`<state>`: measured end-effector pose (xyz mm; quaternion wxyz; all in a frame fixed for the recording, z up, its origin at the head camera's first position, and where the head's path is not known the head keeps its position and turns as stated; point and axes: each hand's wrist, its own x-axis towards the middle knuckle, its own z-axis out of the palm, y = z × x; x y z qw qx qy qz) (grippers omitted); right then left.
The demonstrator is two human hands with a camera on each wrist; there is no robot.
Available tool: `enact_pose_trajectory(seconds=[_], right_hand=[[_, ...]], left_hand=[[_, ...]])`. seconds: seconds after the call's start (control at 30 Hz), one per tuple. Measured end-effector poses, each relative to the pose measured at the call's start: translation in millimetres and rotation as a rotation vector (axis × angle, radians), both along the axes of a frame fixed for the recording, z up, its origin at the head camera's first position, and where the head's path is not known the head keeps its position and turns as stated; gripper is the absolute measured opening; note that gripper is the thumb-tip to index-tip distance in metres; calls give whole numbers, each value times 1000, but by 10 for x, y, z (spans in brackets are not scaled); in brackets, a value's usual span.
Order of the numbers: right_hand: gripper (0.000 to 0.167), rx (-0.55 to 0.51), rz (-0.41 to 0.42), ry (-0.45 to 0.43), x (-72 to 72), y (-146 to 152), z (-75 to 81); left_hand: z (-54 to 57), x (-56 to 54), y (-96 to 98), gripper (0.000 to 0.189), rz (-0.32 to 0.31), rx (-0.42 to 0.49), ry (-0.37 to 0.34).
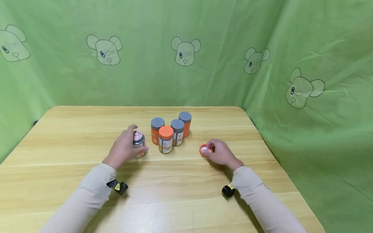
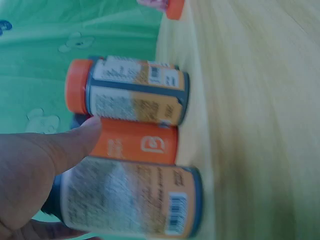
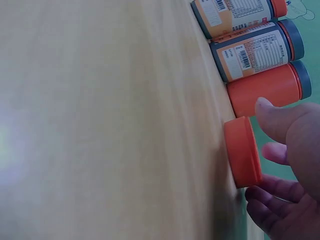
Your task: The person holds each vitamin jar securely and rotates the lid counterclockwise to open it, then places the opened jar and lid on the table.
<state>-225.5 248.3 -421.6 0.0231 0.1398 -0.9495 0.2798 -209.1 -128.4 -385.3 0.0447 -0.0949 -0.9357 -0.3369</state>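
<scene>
My left hand (image 1: 125,147) is around an uncapped jar (image 1: 139,142) with a shiny foil-like top, standing upright at the left of the group. Its thumb stretches across the near side, apart from the label in the left wrist view, while the other fingers are mostly hidden behind the jar (image 2: 125,200). Over to the right, an orange lid (image 1: 201,150) lies upside down on the table, its white inside facing up. My right hand (image 1: 220,152) is at this lid (image 3: 241,152), fingers by the rim and thumb raised over it.
Between the hands stand a jar with an orange lid (image 1: 166,132) and three grey-lidded jars, including an orange one (image 1: 157,122) at left and another (image 1: 185,116) behind. The wooden table (image 1: 163,200) ends at green curtains (image 1: 148,81) at the back and sides.
</scene>
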Motion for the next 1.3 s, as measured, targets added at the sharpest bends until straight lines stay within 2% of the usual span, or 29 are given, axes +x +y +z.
enact_pose_trajectory(seconds=[0.17, 0.3, 0.43, 0.5, 0.57, 0.67, 0.8, 0.9, 1.0, 1.3], right_hand=[[36, -46, -22, 1, -78, -24, 73], [47, -75, -16, -2, -163, -76, 144], [55, -92, -6, 4, -240, -155, 207], [58, -98, 1, 0, -274, -206, 227], [61, -96, 7, -6, -308, -259, 245], [66, -86, 19, -4, -361, -333, 285], [71, -73, 38, 19, -453, -423, 342], [73, -84, 57, 33, -525, -489, 366], [75, -102, 71, 28, -579, -540, 375], [78, -97, 95, -5, -654, -634, 371]], left_hand=[[128, 63, 101, 82, -18, -11, 118], [221, 119, 195, 74, -60, -11, 222], [269, 160, 293, 68, -109, 3, 350], [277, 185, 334, 64, -139, 17, 385], [274, 200, 377, 62, -182, 31, 380], [274, 216, 434, 54, -259, 35, 331], [261, 211, 487, 41, -359, -18, 255], [229, 210, 502, 39, -408, -68, 205], [189, 214, 511, 41, -428, -89, 170], [111, 225, 503, 44, -430, -114, 148]])
